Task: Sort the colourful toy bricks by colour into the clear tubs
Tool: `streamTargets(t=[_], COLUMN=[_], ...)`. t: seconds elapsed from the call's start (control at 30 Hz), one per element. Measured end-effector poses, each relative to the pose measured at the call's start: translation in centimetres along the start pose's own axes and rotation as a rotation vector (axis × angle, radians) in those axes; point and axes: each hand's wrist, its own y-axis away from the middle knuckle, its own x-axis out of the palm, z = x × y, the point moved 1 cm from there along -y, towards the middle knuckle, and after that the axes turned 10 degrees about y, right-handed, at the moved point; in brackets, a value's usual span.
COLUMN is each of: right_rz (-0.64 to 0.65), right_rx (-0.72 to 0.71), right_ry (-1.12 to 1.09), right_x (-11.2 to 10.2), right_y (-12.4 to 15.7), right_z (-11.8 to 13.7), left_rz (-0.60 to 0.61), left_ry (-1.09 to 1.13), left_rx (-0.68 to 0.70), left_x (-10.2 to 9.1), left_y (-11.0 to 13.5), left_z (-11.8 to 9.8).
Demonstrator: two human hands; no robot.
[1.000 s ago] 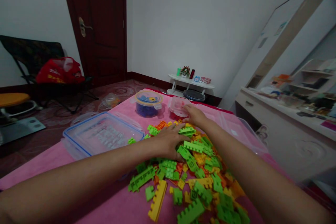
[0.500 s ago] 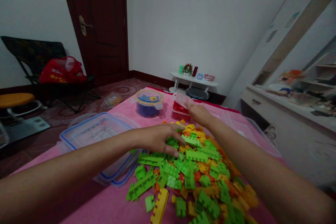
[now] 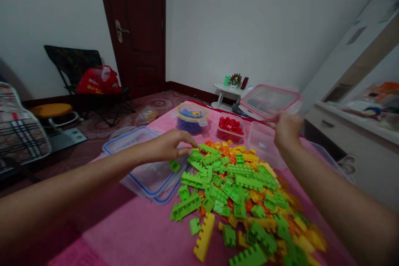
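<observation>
My right hand [image 3: 287,133] is raised at the right and grips a clear plastic lid with a red rim [image 3: 270,102], which is tilted in the air. To its left, a square clear container of red bricks [image 3: 230,129] stands uncovered on the pink cloth. My left hand [image 3: 176,145] hovers at the far left edge of a heap of green, yellow and orange toy bricks [image 3: 230,187]; its thumb and fingers are apart with nothing between them. Below that hand lie stacked blue-rimmed lids [image 3: 140,174] and a single green brick [image 3: 174,165].
A round tub of blue bricks [image 3: 191,120], lidded with a yellow rim, stands at the back. An open clear box [image 3: 264,143] sits right of the red bricks. Beyond the table are a folding chair [image 3: 75,60] with a red bag and a low white table [image 3: 229,89].
My right hand has lifted the red-rimmed lid off the red-brick container and carried it up and right. My left hand has drawn back left from the heap. The view has turned slightly left.
</observation>
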Motion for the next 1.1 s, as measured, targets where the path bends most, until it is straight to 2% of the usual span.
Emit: streamTargets(t=[0.07, 0.13, 0.2, 0.27, 0.37, 0.5, 0.6, 0.67, 0.8, 0.93, 0.97, 1.03, 1.1], right_rz=[-0.018, 0.062, 0.174, 0.261, 0.3, 0.282, 0.283, 0.292, 0.379, 0.546, 0.596, 0.693, 0.827], right_rx=[0.202, 0.322, 0.36, 0.363, 0.307, 0.276, 0.327, 0.365, 0.488, 0.673, 0.715, 0.763, 0.755], right_ry=[-0.348, -0.581, -0.656, -0.682, -0.698, -0.739, -0.79, -0.814, -0.886, -0.894, -0.897, -0.935, -0.964], right_x=[-0.3, -0.7, -1.3, -2.1, -3.2, -4.1, -4.1, -3.6, -1.4, 2.2, 3.2, 5.0, 6.1], right_y=[2.3, 5.3, 8.2, 10.5, 12.6, 13.7, 14.2, 14.5, 15.9, 18.8, 19.6, 21.1, 21.8], right_z=[1.7, 3.7, 5.6, 6.9, 8.2, 9.3, 9.9, 10.1, 10.0, 10.6, 10.9, 11.6, 12.1], left_rz=[-0.03, -0.017, 0.025, 0.047, 0.04, -0.014, -0.087, -0.113, -0.084, -0.024, -0.05, -0.176, -0.355], left_ry=[-0.135, -0.257, -0.292, -0.255, -0.181, -0.001, 0.192, 0.194, 0.049, -0.103, -0.132, -0.162, -0.16], left_rx=[-0.155, -0.311, -0.397, -0.394, -0.312, -0.221, -0.039, 0.131, 0.415, 0.641, 0.685, 0.723, 0.669], left_x=[-0.7, -1.0, -0.6, 0.2, 1.5, 3.0, 3.8, 4.1, 4.1, 3.7, 3.5, 2.8, 1.6], left_y=[1.6, 3.0, 4.1, 4.4, 3.8, 1.7, 0.5, 0.5, 2.5, 5.7, 6.4, 7.5, 8.2], left_z=[0.6, 0.8, 0.7, 0.5, 0.6, 0.4, -0.9, -2.4, -6.1, -8.8, -9.1, -8.8, -7.7])
